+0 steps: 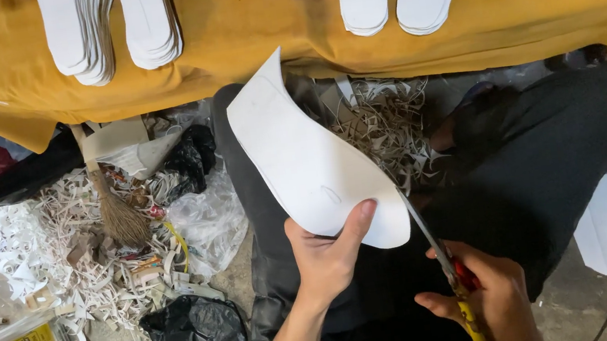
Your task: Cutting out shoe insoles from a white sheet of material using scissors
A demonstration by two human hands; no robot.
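I see a white insole-shaped cutout (308,160), flat and stiff, smooth-edged, tilted with its narrow end pointing to about eleven o'clock and its broad rounded end toward five. A faint oval mark sits near the broad end. At its four o'clock edge the scissors (439,254) meet it, grey blades touching the rim, red and yellow handles trailing toward five o'clock.

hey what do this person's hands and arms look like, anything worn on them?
Both hands are bare: no gloves, rings or watch show on the left hand or right hand. The left forearm is bare, no sleeve in view. Fingers end in short, plain nails.
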